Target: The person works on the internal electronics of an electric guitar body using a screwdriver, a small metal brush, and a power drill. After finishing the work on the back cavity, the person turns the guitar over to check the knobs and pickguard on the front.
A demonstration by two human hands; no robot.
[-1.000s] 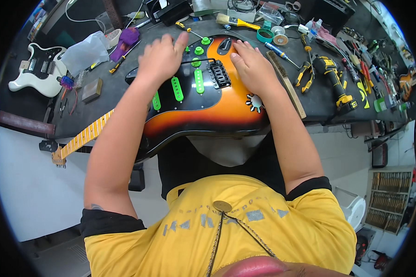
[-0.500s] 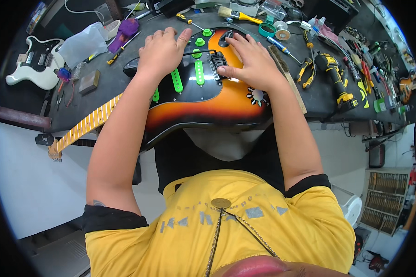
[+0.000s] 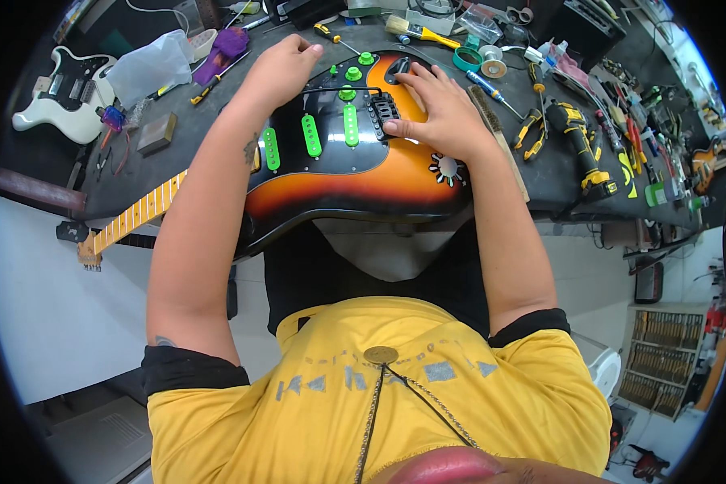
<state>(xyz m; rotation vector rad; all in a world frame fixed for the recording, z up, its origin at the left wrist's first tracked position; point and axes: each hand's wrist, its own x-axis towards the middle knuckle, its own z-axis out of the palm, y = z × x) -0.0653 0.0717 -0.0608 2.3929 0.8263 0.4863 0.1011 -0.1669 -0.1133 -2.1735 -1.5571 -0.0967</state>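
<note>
A sunburst electric guitar [image 3: 339, 189] lies face up along the bench edge before me, its black pickguard [image 3: 339, 157] carrying green pickups [image 3: 311, 135] and green knobs [image 3: 352, 73]. My right hand [image 3: 452, 113] rests open on the body, fingers spread by the jack plate [image 3: 396, 69] and thumb at the dark bridge [image 3: 383, 113]. Over the guitar's far left side hangs my left hand [image 3: 281, 68], its fingers bent out of sight behind the knuckles. The tremolo arm [image 3: 339, 89] reaches from the bridge toward that hand. The maple neck [image 3: 141, 210] runs left under my forearm.
A yellow-black screwdriver [image 3: 331, 35] lies beyond the guitar. To the right are a brush [image 3: 492, 121], pliers [image 3: 531, 129], a power driver [image 3: 581, 145] and a solder spool [image 3: 493, 66]. A white guitar body [image 3: 60, 97], plastic bag [image 3: 149, 68] and block [image 3: 157, 133] lie left.
My left hand has moved away from me, its fingers folding out of view and uncovering more of the pickups and a small green switch tip. The right hand stays in place.
</note>
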